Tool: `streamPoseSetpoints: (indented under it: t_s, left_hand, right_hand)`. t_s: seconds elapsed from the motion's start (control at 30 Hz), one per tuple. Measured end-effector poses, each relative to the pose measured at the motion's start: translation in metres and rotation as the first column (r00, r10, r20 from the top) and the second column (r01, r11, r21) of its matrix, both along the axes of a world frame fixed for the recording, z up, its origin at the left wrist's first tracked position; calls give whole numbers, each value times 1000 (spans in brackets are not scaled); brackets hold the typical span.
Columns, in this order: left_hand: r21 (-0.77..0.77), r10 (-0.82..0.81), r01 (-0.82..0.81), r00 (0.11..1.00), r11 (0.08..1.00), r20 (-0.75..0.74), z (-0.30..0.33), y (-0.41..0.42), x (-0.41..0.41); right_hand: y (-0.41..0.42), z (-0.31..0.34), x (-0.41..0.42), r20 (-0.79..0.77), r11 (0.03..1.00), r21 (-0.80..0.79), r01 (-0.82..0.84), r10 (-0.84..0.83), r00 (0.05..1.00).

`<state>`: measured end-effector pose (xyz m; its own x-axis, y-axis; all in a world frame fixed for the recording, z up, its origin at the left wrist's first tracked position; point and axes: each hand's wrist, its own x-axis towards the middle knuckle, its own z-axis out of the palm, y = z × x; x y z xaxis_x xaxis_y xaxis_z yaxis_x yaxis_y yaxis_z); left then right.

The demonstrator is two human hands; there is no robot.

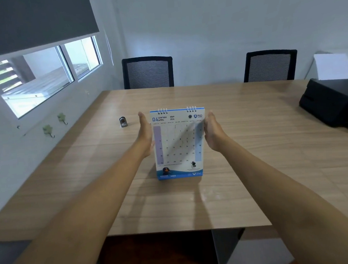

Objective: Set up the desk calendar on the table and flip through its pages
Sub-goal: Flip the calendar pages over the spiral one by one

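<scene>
The desk calendar (179, 143) stands upright on the wooden table (251, 147), near its middle. It shows the April page, with spiral rings along the top edge. My left hand (145, 134) is flat against the calendar's left edge, fingers straight and pointing away from me. My right hand (213, 132) mirrors it at the right edge, palm facing inward, fingertips by the upper right corner. Both hands flank the calendar with straight fingers that do not curl around it.
A small dark and silver object (123, 122) sits on the table left of the calendar. A black printer (330, 102) occupies the right edge. Two black mesh chairs (147, 72) (270, 65) stand at the far side. A window is on the left wall.
</scene>
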<state>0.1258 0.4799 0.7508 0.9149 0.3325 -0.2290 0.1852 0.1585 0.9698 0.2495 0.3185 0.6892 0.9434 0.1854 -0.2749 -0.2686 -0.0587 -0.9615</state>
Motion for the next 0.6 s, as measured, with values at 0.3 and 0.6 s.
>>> streamPoseSetpoints:
  t_s: [0.3, 0.6]
  left_hand:
    - [108, 8, 5, 992, 994, -124, 12, 7, -1]
    - [267, 11, 42, 981, 963, -193, 22, 15, 0]
  right_hand:
    - [4, 35, -26, -22, 998, -50, 24, -25, 999]
    - [0, 50, -30, -35, 987, -160, -17, 11, 999]
